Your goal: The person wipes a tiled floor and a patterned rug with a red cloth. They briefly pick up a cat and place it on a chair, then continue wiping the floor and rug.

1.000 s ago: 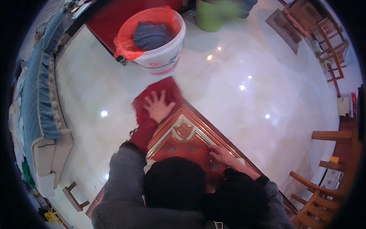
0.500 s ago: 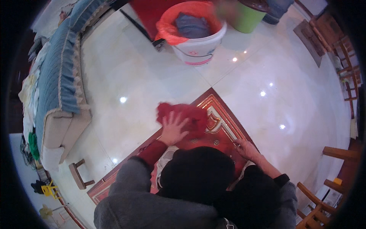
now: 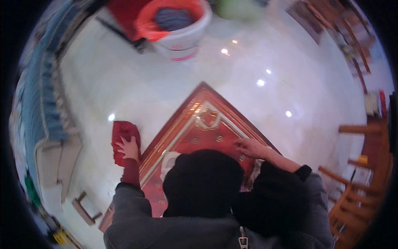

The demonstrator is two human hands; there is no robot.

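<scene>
A wide fisheye view, worn on the head, looks steeply down, fairly near the red patterned panel [image 3: 190,143], reaching the white bucket [image 3: 180,45] toward twelve o'clock, blue-covered sofa [image 3: 49,112] toward nine.

Your left hand [image 3: 129,150] hides part of the red cloth [image 3: 127,128], and a black shape [image 3: 203,182] hides some of the red panel [image 3: 192,143]. Up top, your white bucket [image 3: 176,46] is cut off, near a blurry green thing [image 3: 238,9].
</scene>
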